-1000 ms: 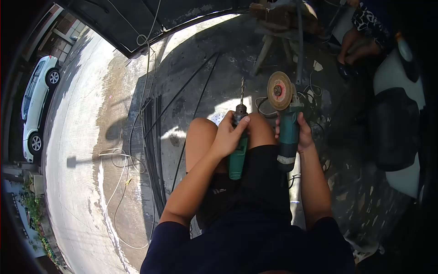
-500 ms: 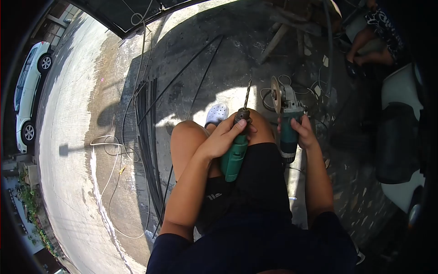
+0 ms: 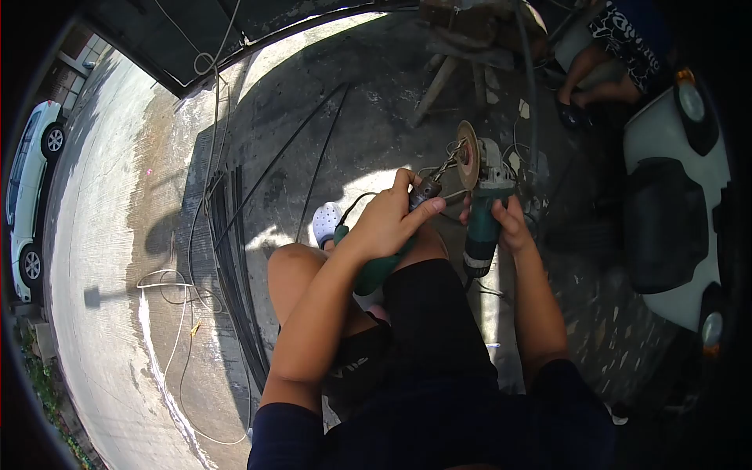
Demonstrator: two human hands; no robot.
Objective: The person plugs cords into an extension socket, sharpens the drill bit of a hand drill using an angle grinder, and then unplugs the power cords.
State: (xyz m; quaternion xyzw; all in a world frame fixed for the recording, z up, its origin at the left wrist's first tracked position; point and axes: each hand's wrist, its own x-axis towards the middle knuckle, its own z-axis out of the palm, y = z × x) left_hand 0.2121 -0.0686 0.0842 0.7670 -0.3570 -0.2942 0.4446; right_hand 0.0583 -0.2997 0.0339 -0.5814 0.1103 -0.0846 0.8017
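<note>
My left hand (image 3: 392, 219) is wrapped round the front of a green drill (image 3: 379, 270), near its metal chuck (image 3: 425, 190). The drill bit (image 3: 446, 162) points up and right, its tip close to the disc (image 3: 468, 155) of an angle grinder; whether they touch I cannot tell. My right hand (image 3: 509, 223) grips the green body of the angle grinder (image 3: 483, 219), which stands nearly upright with its disc on the left side. Part of the drill's body is hidden behind my left hand and wrist.
Long dark metal bars (image 3: 231, 258) and a pale cable (image 3: 184, 329) lie on the ground at left. A wooden stand (image 3: 435, 90) is ahead. Another person's legs (image 3: 583, 74) show at upper right, near a white vehicle (image 3: 674, 301). A white car (image 3: 30, 180) stands far left.
The drill has tilted to the right, bringing its bit beside the grinder's disc. The grinder's disc has turned from face-on to nearly edge-on. Both hands have kept their hold.
</note>
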